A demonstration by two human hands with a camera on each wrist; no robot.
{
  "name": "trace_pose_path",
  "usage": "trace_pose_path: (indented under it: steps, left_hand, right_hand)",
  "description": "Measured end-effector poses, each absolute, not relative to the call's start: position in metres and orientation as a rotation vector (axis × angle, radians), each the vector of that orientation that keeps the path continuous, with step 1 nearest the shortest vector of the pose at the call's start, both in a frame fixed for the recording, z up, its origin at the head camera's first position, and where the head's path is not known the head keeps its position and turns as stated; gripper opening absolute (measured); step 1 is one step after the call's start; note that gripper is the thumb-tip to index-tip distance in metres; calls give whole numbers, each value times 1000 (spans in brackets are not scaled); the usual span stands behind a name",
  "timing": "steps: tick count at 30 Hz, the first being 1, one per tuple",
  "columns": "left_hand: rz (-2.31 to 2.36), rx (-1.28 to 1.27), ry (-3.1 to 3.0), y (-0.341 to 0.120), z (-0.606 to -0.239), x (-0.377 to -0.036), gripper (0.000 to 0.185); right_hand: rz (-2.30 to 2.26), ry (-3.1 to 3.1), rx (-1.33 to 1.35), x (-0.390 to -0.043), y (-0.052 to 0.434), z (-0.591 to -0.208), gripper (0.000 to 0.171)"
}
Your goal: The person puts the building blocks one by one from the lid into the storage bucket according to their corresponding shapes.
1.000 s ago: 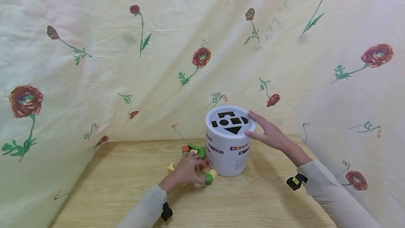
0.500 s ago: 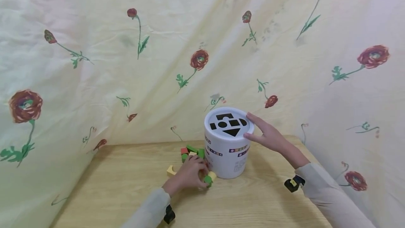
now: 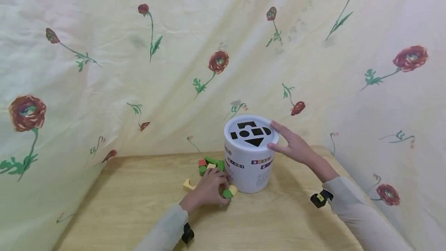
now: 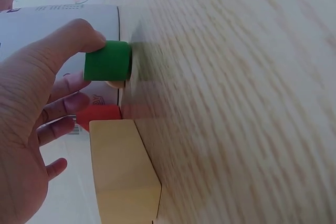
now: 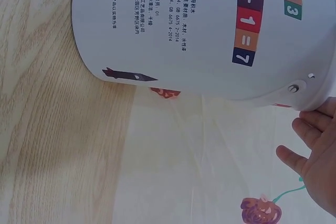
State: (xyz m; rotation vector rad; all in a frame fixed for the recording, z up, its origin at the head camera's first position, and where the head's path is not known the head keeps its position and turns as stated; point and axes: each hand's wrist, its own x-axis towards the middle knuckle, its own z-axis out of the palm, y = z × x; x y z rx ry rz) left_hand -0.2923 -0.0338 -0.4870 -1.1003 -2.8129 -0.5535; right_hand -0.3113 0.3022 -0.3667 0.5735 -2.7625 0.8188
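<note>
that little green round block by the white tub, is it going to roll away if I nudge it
Probably: the green cylindrical wooden block seems to lie on its curved side on the smooth wooden table. It looks stiff and likely light. The left hand touching it and the white tub close beside it may check rolling.

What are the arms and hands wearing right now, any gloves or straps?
Both hands, left hand and right hand, are bare, with no gloves. Each arm wears a long pale cream sleeve reaching the wrist. A small black device sits at each wrist; the right wrist device shows a yellow mark.

Cream long sleeves (image 3: 352, 200), black wrist-worn cameras (image 3: 318, 199)
</note>
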Motion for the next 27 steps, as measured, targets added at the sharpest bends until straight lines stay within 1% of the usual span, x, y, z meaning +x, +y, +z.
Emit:
trace_pose_path:
  steps: [15, 20, 27]
  left_hand:
    - [-702, -1072, -2764, -42, -469, -294, 23]
    - [-786, -1073, -2706, -47, -456, -295, 23]
    - [-937, -965, -2659, -57, -430, -297, 25]
  right_hand:
    - [849, -2800, 554, -309, 302, -364, 88]
    - [845, -2793, 563, -312, 303, -364, 88]
    - [857, -2794, 562, -311, 303, -364, 88]
